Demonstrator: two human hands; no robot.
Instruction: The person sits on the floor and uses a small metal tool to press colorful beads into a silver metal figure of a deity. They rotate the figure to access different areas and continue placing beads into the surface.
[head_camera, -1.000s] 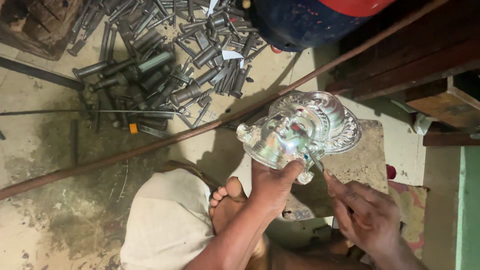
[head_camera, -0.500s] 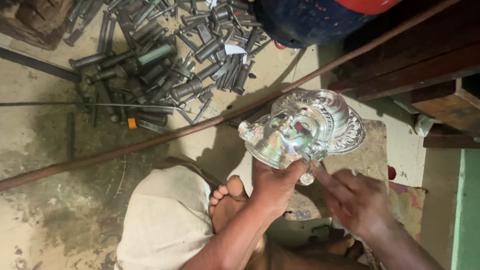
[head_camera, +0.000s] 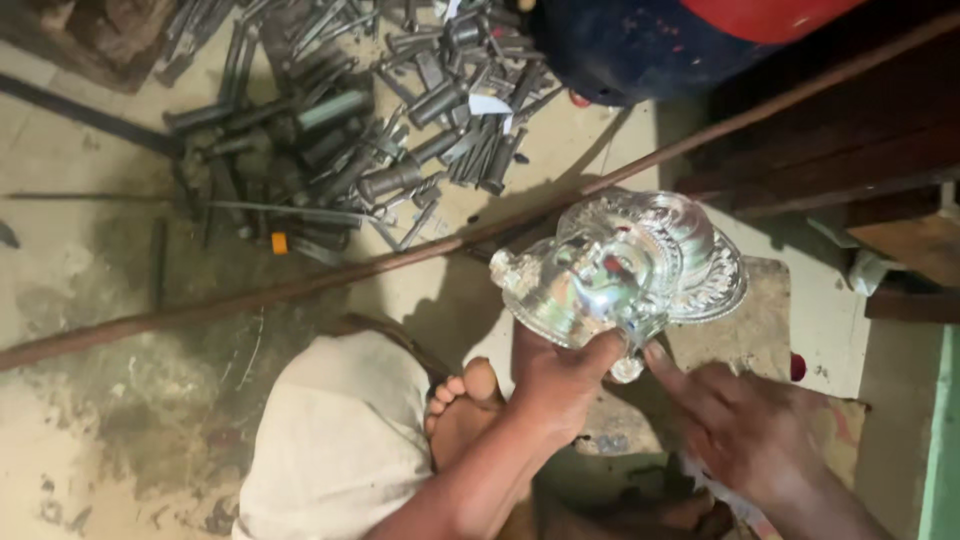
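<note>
A shiny silver embossed face mask with an ornate crown is held up above the floor. My left hand grips its lower edge from below, thumb pressed on the chin area. My right hand is just to the right, its fingers extended and a fingertip touching the mask's bottom edge near a small round knob. My bare foot and a cloth-covered knee lie below the left hand.
A heap of dark metal punches and chisels covers the floor at the top. A long rusty rod runs diagonally across. A dark blue drum stands at top right, wooden planks to its right, a flat block under the mask.
The mask has tilted a little under my left hand. My right hand has moved in from the lower right until its fingertip touches the mask's bottom edge.
</note>
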